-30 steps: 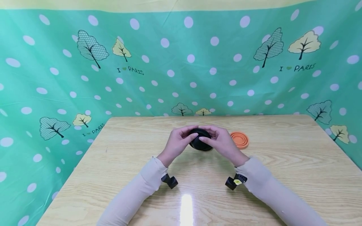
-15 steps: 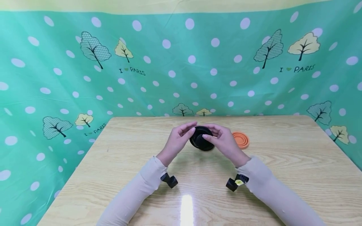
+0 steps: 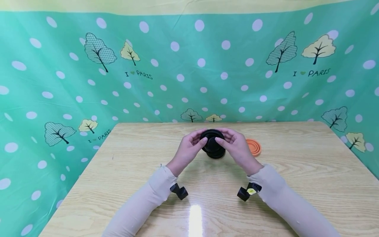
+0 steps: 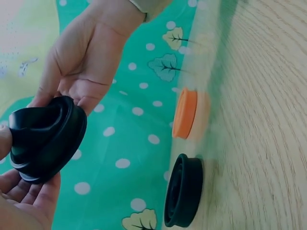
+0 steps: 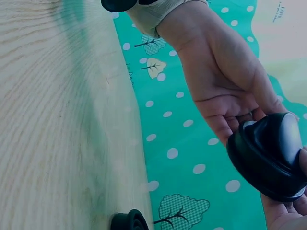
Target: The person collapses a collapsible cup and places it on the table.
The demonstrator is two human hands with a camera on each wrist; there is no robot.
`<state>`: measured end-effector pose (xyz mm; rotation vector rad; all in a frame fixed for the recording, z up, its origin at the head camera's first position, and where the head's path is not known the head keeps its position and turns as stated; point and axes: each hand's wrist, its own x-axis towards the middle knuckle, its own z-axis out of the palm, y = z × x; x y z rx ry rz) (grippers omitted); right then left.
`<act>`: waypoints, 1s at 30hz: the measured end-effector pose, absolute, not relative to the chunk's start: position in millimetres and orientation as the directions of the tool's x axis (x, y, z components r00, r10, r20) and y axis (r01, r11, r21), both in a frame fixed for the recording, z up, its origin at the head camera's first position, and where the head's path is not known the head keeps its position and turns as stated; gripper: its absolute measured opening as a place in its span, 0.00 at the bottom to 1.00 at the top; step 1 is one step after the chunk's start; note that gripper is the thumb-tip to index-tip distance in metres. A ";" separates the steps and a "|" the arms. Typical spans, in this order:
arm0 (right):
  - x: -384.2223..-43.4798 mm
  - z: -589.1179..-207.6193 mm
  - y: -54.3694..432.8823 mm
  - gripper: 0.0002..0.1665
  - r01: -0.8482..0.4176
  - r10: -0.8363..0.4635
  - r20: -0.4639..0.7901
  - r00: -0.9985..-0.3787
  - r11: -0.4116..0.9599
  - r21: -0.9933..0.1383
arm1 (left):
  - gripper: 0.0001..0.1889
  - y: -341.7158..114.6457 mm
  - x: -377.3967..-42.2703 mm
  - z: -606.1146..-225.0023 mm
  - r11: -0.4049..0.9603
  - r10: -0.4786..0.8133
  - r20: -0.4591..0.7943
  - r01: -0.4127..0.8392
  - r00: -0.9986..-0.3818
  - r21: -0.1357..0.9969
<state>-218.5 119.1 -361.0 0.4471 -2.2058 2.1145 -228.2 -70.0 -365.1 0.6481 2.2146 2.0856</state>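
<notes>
Both hands hold a black collapsible cup (image 3: 211,144) above the table in the head view. My left hand (image 3: 186,149) grips its left side, thumb on the bulging middle and fingers around the rim. On the other side my right hand (image 3: 238,151) grips it the same way. In the left wrist view the cup (image 4: 45,136) looks partly folded, its soft wall creased and dented. The right wrist view also shows the cup (image 5: 268,153) between both hands. Beneath it on the table lies a second black ringed piece (image 4: 184,191), flat and round, partly hidden in the head view.
An orange collapsible cup (image 3: 254,147), folded flat, lies on the wooden table (image 3: 142,158) just right of my right hand. A green polka-dot cloth (image 3: 189,65) hangs behind the table's far edge. Each wrist wears a small black camera (image 3: 182,192).
The held black cup has risen slightly and tipped, and the black piece beneath it now shows. My left thumb has moved in onto the cup's middle beside the right thumb.
</notes>
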 end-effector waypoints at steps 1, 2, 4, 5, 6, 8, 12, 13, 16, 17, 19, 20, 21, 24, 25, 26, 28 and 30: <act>-218.7 -361.7 119.1 0.23 -0.240 -0.168 0.233 -0.958 0.023 -0.970 | 0.20 -69.5 -228.3 -365.6 0.018 0.310 0.269 0.289 -0.912 0.957; -218.8 -362.5 118.9 0.23 -0.239 -0.166 0.231 -0.959 0.025 -0.971 | 0.19 -69.0 -228.7 -366.2 0.024 0.303 0.280 0.301 -0.911 0.953; -219.1 -364.1 118.7 0.23 -0.234 -0.164 0.226 -0.960 0.027 -0.972 | 0.18 -68.4 -229.5 -367.4 0.031 0.295 0.303 0.326 -0.906 0.945; -219.1 -364.6 118.6 0.23 -0.234 -0.164 0.226 -0.960 0.030 -0.972 | 0.18 -68.2 -229.9 -368.0 0.034 0.293 0.312 0.336 -0.904 0.941; -219.0 -364.8 118.6 0.24 -0.236 -0.165 0.228 -0.960 0.031 -0.971 | 0.18 -68.2 -230.2 -368.5 0.040 0.290 0.320 0.345 -0.902 0.938; -218.7 -364.6 118.8 0.24 -0.239 -0.174 0.229 -0.958 0.033 -0.971 | 0.17 -68.7 -230.6 -369.3 0.057 0.285 0.327 0.357 -0.901 0.932; -218.5 -361.8 121.2 0.23 -0.246 -0.208 0.228 -0.951 0.063 -0.967 | 0.17 -69.8 -231.0 -369.8 0.069 0.291 0.309 0.342 -0.906 0.937; -218.8 -361.0 122.0 0.22 -0.250 -0.218 0.228 -0.949 0.080 -0.965 | 0.18 -69.8 -231.2 -369.9 0.068 0.297 0.297 0.331 -0.907 0.941; -220.0 -358.8 124.0 0.22 -0.268 -0.256 0.224 -0.940 0.152 -0.951 | 0.19 -69.4 -231.9 -369.7 0.062 0.320 0.259 0.293 -0.911 0.954; -220.4 -358.3 124.3 0.22 -0.273 -0.269 0.220 -0.938 0.181 -0.945 | 0.19 -69.3 -231.9 -369.4 0.065 0.327 0.248 0.283 -0.912 0.957; -221.0 -357.4 124.3 0.23 -0.278 -0.297 0.205 -0.933 0.229 -0.933 | 0.19 -69.4 -232.2 -369.0 0.076 0.339 0.229 0.269 -0.913 0.960; -221.3 -357.0 124.2 0.23 -0.282 -0.312 0.199 -0.929 0.251 -0.926 | 0.19 -69.6 -232.3 -368.6 0.085 0.341 0.222 0.265 -0.913 0.960; -221.6 -356.6 123.8 0.23 -0.285 -0.323 0.193 -0.927 0.269 -0.920 | 0.19 -69.9 -232.5 -368.5 0.095 0.343 0.216 0.263 -0.914 0.960; -222.5 -355.3 122.4 0.22 -0.298 -0.342 0.190 -0.920 0.300 -0.906 | 0.19 -70.5 -232.1 -366.9 0.115 0.343 0.209 0.262 -0.916 0.958; -222.7 -354.9 122.0 0.22 -0.306 -0.346 0.194 -0.918 0.305 -0.902 | 0.19 -70.7 -231.9 -366.7 0.118 0.342 0.208 0.262 -0.916 0.958; -222.8 -354.6 121.9 0.21 -0.318 -0.352 0.202 -0.914 0.311 -0.896 | 0.19 -70.9 -231.7 -366.4 0.118 0.341 0.209 0.262 -0.917 0.958; -222.7 -354.2 121.8 0.21 -0.324 -0.353 0.208 -0.912 0.309 -0.894 | 0.19 -70.8 -231.5 -367.1 0.112 0.341 0.216 0.268 -0.915 0.957; -222.5 -354.7 122.1 0.20 -0.325 -0.351 0.214 -0.912 0.298 -0.898 | 0.19 -71.0 -232.2 -369.0 0.095 0.341 0.234 0.281 -0.911 0.955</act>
